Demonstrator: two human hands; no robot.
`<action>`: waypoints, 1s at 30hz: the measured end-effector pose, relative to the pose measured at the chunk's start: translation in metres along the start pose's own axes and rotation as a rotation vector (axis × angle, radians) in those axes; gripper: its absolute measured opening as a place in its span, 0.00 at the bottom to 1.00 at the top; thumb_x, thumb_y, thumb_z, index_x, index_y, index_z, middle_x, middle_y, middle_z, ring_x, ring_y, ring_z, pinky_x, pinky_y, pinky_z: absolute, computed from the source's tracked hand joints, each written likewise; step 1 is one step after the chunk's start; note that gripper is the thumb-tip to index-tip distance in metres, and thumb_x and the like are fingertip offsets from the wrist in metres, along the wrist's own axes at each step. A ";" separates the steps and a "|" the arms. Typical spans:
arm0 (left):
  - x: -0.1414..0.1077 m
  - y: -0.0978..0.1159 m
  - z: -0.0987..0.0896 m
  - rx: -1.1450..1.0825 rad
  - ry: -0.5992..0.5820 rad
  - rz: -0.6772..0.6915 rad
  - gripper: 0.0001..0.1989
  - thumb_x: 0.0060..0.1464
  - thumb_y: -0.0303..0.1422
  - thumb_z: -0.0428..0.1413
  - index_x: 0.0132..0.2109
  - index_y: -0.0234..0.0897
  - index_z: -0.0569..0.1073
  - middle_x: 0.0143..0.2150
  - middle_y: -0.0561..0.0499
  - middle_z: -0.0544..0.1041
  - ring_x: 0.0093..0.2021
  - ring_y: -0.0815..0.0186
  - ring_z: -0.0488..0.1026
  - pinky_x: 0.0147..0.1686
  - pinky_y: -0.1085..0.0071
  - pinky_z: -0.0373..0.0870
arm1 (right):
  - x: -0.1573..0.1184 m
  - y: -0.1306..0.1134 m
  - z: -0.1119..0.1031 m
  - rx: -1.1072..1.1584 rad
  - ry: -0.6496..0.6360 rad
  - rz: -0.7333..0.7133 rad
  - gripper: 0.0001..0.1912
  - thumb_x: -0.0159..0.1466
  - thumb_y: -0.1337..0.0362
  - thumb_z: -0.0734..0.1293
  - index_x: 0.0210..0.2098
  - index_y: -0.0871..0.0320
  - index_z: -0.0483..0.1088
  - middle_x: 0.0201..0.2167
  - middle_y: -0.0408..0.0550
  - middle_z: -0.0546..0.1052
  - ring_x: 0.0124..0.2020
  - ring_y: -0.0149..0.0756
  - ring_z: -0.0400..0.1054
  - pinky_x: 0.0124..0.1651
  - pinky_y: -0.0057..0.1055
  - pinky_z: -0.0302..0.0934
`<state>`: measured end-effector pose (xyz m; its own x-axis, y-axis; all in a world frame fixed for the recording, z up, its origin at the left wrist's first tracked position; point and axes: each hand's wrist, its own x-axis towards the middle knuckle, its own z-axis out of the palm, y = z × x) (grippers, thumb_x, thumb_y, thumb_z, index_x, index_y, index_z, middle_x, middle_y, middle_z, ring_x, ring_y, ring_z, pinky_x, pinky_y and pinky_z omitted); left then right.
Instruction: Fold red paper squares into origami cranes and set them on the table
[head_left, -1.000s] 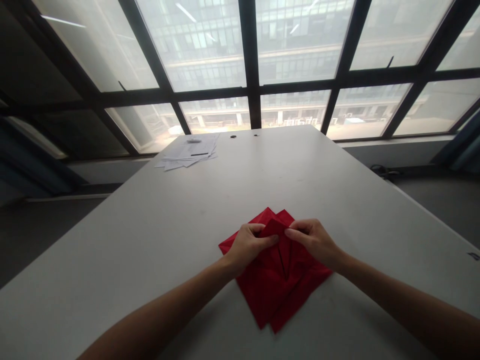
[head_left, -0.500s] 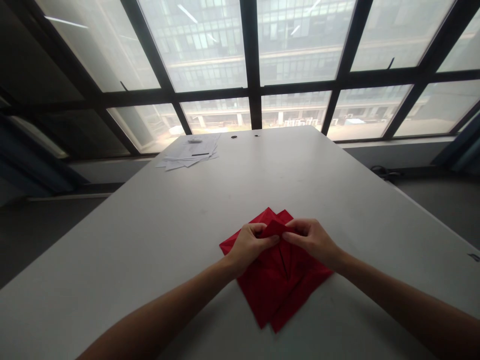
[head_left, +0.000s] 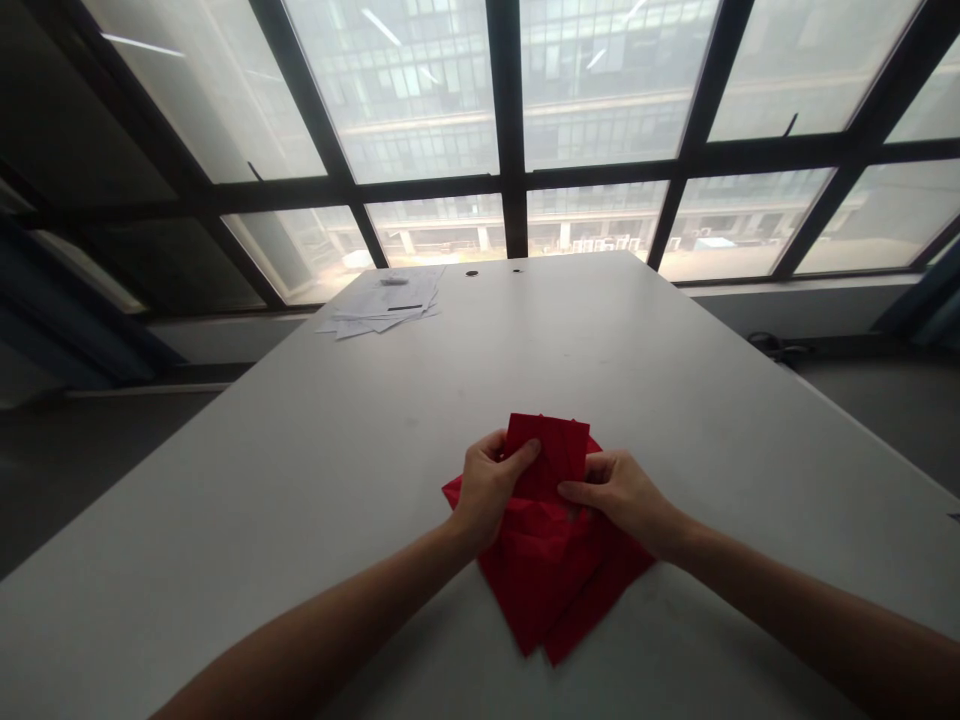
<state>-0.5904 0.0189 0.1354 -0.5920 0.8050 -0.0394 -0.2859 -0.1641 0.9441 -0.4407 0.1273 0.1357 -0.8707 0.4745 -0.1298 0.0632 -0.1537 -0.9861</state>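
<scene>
A red folded sheet, thin and creased, lies on the white table in front of me; whether it is paper or cloth I cannot tell. Its far part stands raised as a flat, square-topped flap with slanting fold lines. My left hand pinches the flap's left side, thumb on the near face and fingers behind. On the right side, my right hand grips it lower down between thumb and fingers. Below the flap the sheet bunches in wrinkles, and its pointed corners rest towards me. The fingers behind it are partly hidden.
Loose white papers lie at the table's far left, with a dark pen-like strip and a small pale object on them. Two small dark round spots mark the far end. Large windows stand beyond, and dark cables sit off the right side.
The part between my hands was a small pointed fold; now it is a wider square-topped flap raised up. My hands have moved slightly apart, and the sheet below has become more wrinkled.
</scene>
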 end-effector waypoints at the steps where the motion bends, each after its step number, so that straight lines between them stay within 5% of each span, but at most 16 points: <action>1: 0.000 0.000 0.000 -0.003 0.002 0.003 0.16 0.49 0.38 0.67 0.42 0.33 0.78 0.38 0.47 0.82 0.35 0.61 0.78 0.37 0.67 0.76 | 0.000 0.000 0.000 -0.005 -0.003 -0.010 0.12 0.55 0.57 0.76 0.32 0.61 0.79 0.25 0.47 0.79 0.24 0.32 0.70 0.28 0.28 0.63; 13: 0.001 0.002 0.000 0.014 -0.026 0.005 0.15 0.50 0.39 0.66 0.41 0.33 0.78 0.37 0.47 0.81 0.35 0.62 0.78 0.37 0.67 0.76 | -0.003 -0.006 0.000 -0.031 -0.069 -0.017 0.10 0.57 0.61 0.74 0.32 0.62 0.76 0.25 0.48 0.80 0.26 0.36 0.74 0.30 0.30 0.66; 19: -0.004 0.003 0.005 0.123 -0.061 -0.021 0.14 0.49 0.39 0.66 0.38 0.33 0.78 0.35 0.47 0.81 0.34 0.63 0.76 0.33 0.70 0.74 | -0.005 -0.008 0.003 0.118 0.015 0.021 0.16 0.54 0.60 0.76 0.38 0.62 0.76 0.34 0.50 0.80 0.32 0.38 0.74 0.34 0.31 0.68; 26: -0.007 -0.003 0.006 0.273 -0.110 0.109 0.10 0.54 0.37 0.63 0.35 0.34 0.78 0.34 0.49 0.78 0.34 0.65 0.73 0.35 0.71 0.71 | -0.005 -0.004 0.008 0.184 0.096 0.001 0.13 0.52 0.60 0.77 0.31 0.62 0.76 0.29 0.48 0.79 0.30 0.37 0.73 0.33 0.31 0.66; 30: -0.007 -0.002 0.006 0.425 -0.141 0.308 0.10 0.57 0.32 0.61 0.46 0.39 0.80 0.41 0.49 0.76 0.41 0.64 0.73 0.42 0.70 0.71 | -0.004 -0.001 0.008 0.216 0.106 0.017 0.12 0.53 0.61 0.76 0.33 0.62 0.77 0.28 0.47 0.79 0.31 0.38 0.72 0.34 0.32 0.66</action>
<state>-0.5809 0.0166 0.1358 -0.4855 0.8293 0.2766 0.2319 -0.1829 0.9554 -0.4410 0.1185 0.1381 -0.8138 0.5564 -0.1675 -0.0384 -0.3391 -0.9399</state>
